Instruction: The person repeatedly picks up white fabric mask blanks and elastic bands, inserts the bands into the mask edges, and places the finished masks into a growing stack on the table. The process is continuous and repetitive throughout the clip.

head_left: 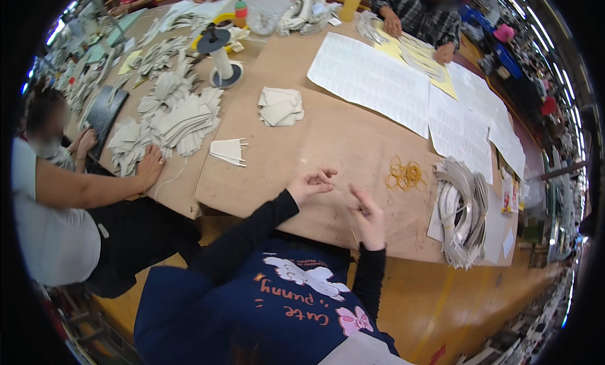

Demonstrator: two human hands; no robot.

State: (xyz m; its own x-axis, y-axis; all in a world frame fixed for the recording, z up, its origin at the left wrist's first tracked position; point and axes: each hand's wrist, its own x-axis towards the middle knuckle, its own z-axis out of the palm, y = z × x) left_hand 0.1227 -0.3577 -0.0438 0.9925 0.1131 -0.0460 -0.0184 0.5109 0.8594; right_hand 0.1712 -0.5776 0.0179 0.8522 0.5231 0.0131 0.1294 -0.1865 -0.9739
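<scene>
Both of my hands are raised over the near edge of the brown-covered table. My left hand (313,185) has its fingers curled and drawn together in a pinch. Facing it a short way to the right, my right hand (368,217) has its fingers bent toward the left one. A faint, thin pale strand (343,193) seems to run between the fingertips; its kind is too fine to make out. Right of my hands lies a loose heap of yellowish rubber bands (406,175). Small pale fabric pieces (228,151) lie fanned out to the left, near a stack of similar pieces (280,107).
A thick bundle of curved pale strips (460,207) rests at the table's right end. Printed paper sheets (372,75) cover the far right. A thread spool (222,62) stands near heaped fabric pieces (183,116). A person's arm (94,185) reaches in at left; another person's hands (392,23) work opposite.
</scene>
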